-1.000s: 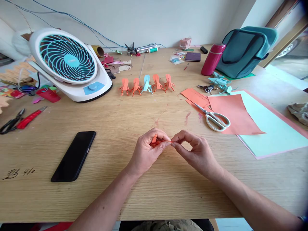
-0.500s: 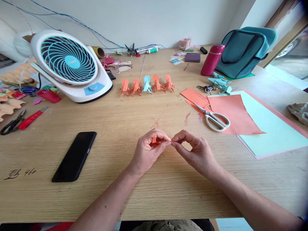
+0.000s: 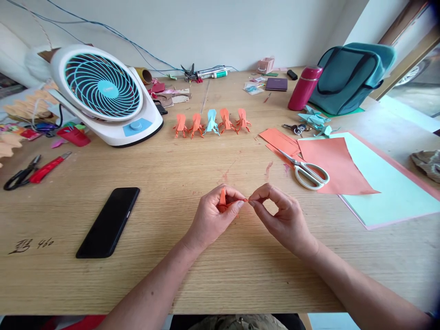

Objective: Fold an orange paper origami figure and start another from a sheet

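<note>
Between the thumb and fingers of my left hand [image 3: 217, 220] is a small orange folded-paper figure [image 3: 223, 197], one flap of it sticking up over the palm. A thin strip of the figure runs right to my right hand [image 3: 283, 217], whose thumb and forefinger pinch its tip. Both hands are closed, and the fingers hide much of the paper. Beyond them, several finished-looking paper figures stand in a row: orange ones [image 3: 197, 125] on either side of a light blue one [image 3: 211, 122].
Right of my hands, white-handled scissors [image 3: 311, 175] lie on orange paper [image 3: 340, 160] and pale green sheets [image 3: 388, 192]. A black phone [image 3: 108, 222] lies at left, near red-handled pliers [image 3: 37, 172] and a white fan [image 3: 134, 128]. A pink bottle [image 3: 304, 89] and teal bag [image 3: 347, 82] stand at back right.
My right hand has shifted slightly right, with a little more of the thin paper strip showing between the fingertips. More of the upright flap shows in my left hand. The view has shifted slightly.
</note>
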`<state>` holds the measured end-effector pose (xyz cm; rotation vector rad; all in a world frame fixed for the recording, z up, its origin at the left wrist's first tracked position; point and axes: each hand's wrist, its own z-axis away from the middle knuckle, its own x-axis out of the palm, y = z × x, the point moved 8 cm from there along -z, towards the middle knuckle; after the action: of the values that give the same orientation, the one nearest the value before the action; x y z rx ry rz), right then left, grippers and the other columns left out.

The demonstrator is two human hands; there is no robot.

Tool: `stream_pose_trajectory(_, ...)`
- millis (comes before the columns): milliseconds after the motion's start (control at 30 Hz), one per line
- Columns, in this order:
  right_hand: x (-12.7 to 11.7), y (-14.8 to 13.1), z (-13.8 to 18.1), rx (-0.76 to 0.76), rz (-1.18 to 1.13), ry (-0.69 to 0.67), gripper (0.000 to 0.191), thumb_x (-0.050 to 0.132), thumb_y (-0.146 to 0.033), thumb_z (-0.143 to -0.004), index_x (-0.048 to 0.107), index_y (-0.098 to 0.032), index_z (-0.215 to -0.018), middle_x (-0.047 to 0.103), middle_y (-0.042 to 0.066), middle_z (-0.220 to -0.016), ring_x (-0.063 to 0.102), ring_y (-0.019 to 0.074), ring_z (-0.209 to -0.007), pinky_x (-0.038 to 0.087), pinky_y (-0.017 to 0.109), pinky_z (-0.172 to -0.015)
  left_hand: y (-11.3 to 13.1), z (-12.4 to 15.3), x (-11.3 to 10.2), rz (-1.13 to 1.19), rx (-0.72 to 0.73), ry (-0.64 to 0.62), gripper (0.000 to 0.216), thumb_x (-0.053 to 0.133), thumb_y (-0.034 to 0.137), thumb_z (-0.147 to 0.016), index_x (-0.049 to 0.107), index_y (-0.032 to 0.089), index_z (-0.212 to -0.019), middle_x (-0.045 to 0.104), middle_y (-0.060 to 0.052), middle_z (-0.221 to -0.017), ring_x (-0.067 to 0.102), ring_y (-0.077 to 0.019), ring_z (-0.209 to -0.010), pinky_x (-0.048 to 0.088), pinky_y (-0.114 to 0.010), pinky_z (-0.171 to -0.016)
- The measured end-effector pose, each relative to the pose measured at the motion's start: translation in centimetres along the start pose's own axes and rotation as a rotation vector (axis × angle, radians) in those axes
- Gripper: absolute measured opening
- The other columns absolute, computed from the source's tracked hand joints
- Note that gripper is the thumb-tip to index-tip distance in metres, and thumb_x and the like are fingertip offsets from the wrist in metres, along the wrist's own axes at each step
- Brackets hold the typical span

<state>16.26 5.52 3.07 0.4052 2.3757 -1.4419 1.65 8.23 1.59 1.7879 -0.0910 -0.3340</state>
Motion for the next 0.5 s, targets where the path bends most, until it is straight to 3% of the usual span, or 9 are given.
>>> stream_pose_trajectory(500, -0.09, -0.48, 0.17, -0.073, 0.049, 0.037, 0.012, 0.056, -0.013, -0.093, 0.059, -0.025, -0.089, 0.062, 0.002, -0.081, 0.06, 0.0168, -0.072, 0.05, 0.033, -0.068, -0.2, 0.37, 0.45, -0.033, 0.017, -0.015, 0.003, 0.066, 0.014, -0.084, 0.067, 0.017, -0.085, 0.071, -0.001, -0.08, 0.063, -0.0108, -0.07, 0.051, -0.021, -0.065)
